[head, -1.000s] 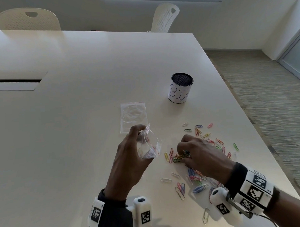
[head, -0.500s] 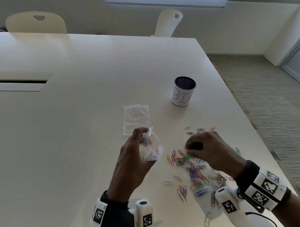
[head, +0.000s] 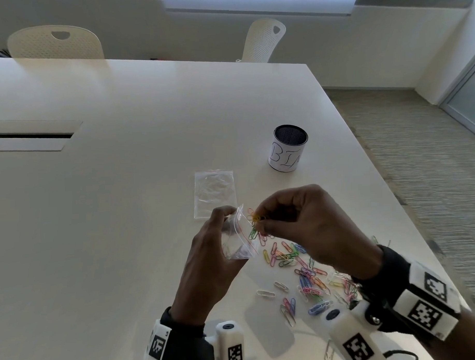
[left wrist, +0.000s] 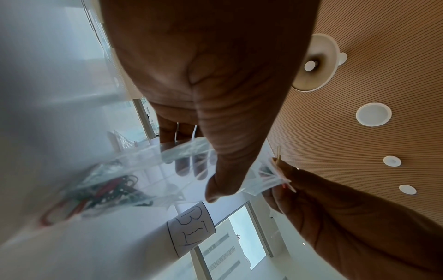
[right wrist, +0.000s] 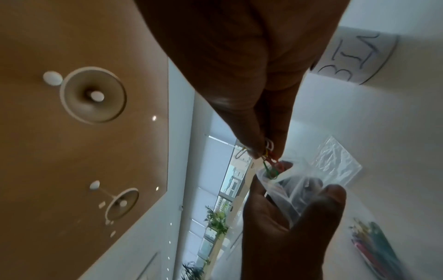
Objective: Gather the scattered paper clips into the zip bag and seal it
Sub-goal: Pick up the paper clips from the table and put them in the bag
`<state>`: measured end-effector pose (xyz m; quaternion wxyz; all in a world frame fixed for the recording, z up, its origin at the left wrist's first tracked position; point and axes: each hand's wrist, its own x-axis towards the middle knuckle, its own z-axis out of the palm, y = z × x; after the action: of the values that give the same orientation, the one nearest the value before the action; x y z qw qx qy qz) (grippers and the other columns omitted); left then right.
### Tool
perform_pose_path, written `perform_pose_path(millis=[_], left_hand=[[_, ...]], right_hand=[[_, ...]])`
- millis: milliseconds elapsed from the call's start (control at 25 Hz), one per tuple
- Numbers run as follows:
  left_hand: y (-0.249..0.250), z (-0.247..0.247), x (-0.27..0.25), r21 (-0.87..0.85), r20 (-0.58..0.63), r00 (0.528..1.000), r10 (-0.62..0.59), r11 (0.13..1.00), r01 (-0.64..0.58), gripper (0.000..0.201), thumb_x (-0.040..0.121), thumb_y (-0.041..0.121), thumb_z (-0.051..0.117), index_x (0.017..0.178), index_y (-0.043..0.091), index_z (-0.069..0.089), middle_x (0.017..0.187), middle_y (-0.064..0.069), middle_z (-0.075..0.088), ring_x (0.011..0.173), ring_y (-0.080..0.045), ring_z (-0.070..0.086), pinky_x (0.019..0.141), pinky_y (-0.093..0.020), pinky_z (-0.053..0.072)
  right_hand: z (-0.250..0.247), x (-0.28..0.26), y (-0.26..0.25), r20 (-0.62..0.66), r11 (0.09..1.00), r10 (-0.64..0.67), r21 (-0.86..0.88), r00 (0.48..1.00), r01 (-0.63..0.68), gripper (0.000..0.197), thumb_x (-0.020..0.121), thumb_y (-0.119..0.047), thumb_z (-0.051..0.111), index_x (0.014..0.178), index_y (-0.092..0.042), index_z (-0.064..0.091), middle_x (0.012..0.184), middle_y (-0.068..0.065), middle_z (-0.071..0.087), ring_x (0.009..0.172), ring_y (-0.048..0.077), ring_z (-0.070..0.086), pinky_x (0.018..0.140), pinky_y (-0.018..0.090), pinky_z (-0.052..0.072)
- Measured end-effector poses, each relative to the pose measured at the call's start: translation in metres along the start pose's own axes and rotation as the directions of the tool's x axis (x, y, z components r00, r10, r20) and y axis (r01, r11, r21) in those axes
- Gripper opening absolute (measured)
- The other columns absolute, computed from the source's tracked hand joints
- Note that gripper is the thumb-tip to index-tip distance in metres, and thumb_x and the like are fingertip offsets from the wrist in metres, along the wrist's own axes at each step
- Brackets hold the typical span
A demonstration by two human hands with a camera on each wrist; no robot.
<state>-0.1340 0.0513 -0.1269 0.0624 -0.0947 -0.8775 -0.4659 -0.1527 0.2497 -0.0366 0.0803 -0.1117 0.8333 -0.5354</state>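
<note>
My left hand (head: 220,250) holds a small clear zip bag (head: 240,240) above the table, its red-lined mouth turned to the right and held apart. My right hand (head: 262,222) pinches a bunch of coloured paper clips (head: 255,222) right at that mouth. In the right wrist view the pinched paper clips (right wrist: 271,164) hang from the fingertips into the mouth of the zip bag (right wrist: 294,189). In the left wrist view the thumb presses on the zip bag (left wrist: 187,151). Several loose paper clips (head: 301,269) lie scattered on the table below my right hand.
A second clear zip bag (head: 214,192) lies flat on the white table (head: 124,210) beyond my hands. A round cup labelled BIN (head: 287,148) stands at the back right. The table's right edge runs close to the clips. Two chairs stand at the far side.
My right hand has picked a bunch of clips off the table and carried them up and left to the bag's mouth. The left hand has kept holding the bag.
</note>
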Motion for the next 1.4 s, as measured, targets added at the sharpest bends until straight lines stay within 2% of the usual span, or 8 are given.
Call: perform_pose_path(millis=[160,240,520,720,880,1000,1160,1400], left_hand=[[-0.002,-0.001,0.0,0.0,0.0,1.0,-0.019,1.0,0.019,0.065,0.079,0.02,0.084,0.13,0.037,0.046,0.11,0.014,0.067,0.102,-0.001,0.063,0.08,-0.011,0.048],[-0.003,-0.001,0.0,0.002,0.0,1.0,-0.023,1.0,0.023,0.065,0.08,0.02,0.084,0.13,0.036,0.047,0.11,0.013,0.068,0.102,-0.003,0.064,0.079,-0.005,0.045],[-0.003,-0.002,0.001,0.003,0.003,1.0,-0.025,1.0,0.025,0.067,0.078,0.017,0.084,0.13,0.037,0.047,0.11,0.012,0.069,0.099,-0.003,0.064,0.076,0.0,0.043],[0.0,-0.004,0.001,-0.007,-0.004,1.0,-0.02,1.0,0.02,0.062,0.079,0.023,0.084,0.129,0.035,0.049,0.106,0.014,0.066,0.103,0.005,0.06,0.077,0.002,0.042],[0.0,-0.004,0.001,-0.024,-0.003,1.0,-0.016,1.0,0.016,0.06,0.081,0.023,0.084,0.129,0.034,0.05,0.105,0.013,0.067,0.106,0.003,0.061,0.078,0.0,0.043],[0.0,-0.003,0.002,-0.023,0.006,1.0,-0.008,1.0,0.008,0.058,0.081,0.027,0.083,0.129,0.034,0.05,0.106,0.012,0.067,0.106,-0.001,0.062,0.077,-0.003,0.046],[-0.001,-0.003,0.003,-0.002,0.011,1.0,0.005,1.0,-0.005,0.061,0.081,0.026,0.084,0.129,0.034,0.048,0.107,0.013,0.066,0.105,-0.002,0.063,0.077,-0.002,0.046],[0.0,-0.004,0.001,-0.003,-0.002,1.0,-0.002,1.0,0.002,0.063,0.08,0.019,0.086,0.128,0.037,0.049,0.104,0.015,0.066,0.101,0.007,0.06,0.075,0.003,0.041]], right_hand=[[0.019,0.006,-0.001,0.004,0.977,-0.075,-0.202,0.997,0.074,0.012,0.084,-0.012,0.086,0.095,-0.016,0.083,0.082,-0.007,0.081,0.075,0.001,0.077,0.078,0.026,0.065],[0.023,0.008,-0.002,0.012,0.962,-0.099,-0.255,0.995,0.099,0.013,0.086,-0.013,0.084,0.099,-0.018,0.083,0.086,-0.008,0.081,0.076,-0.003,0.076,0.077,0.023,0.065],[0.025,0.012,-0.003,0.01,0.947,-0.113,-0.301,0.994,0.11,0.016,0.089,-0.013,0.081,0.105,-0.015,0.082,0.093,-0.007,0.082,0.081,-0.005,0.075,0.079,0.021,0.063],[0.005,0.011,-0.007,-0.068,0.939,-0.149,-0.323,0.987,0.119,0.011,0.087,-0.013,0.083,0.098,-0.018,0.083,0.084,-0.009,0.081,0.075,-0.005,0.075,0.075,0.011,0.06],[-0.027,0.015,0.016,-0.135,0.925,-0.095,-0.379,0.986,0.037,0.011,0.086,-0.014,0.085,0.096,-0.019,0.083,0.082,-0.009,0.08,0.074,-0.001,0.075,0.078,0.02,0.063],[-0.032,0.01,0.041,0.107,0.842,-0.002,-0.536,0.994,0.059,0.028,0.088,-0.033,0.081,0.115,-0.026,0.076,0.11,-0.012,0.074,0.094,0.0,0.069,0.087,0.026,0.061],[-0.012,0.002,0.066,0.391,0.768,0.068,-0.608,0.918,0.202,0.044,0.092,-0.046,0.071,0.134,-0.036,0.062,0.144,-0.016,0.053,0.126,0.0,0.052,0.107,0.025,0.047],[-0.005,0.002,0.087,0.502,0.701,-0.034,-0.605,0.864,0.379,0.035,0.096,-0.043,0.069,0.13,-0.035,0.066,0.14,-0.014,0.056,0.128,0.003,0.047,0.102,0.024,0.049]])
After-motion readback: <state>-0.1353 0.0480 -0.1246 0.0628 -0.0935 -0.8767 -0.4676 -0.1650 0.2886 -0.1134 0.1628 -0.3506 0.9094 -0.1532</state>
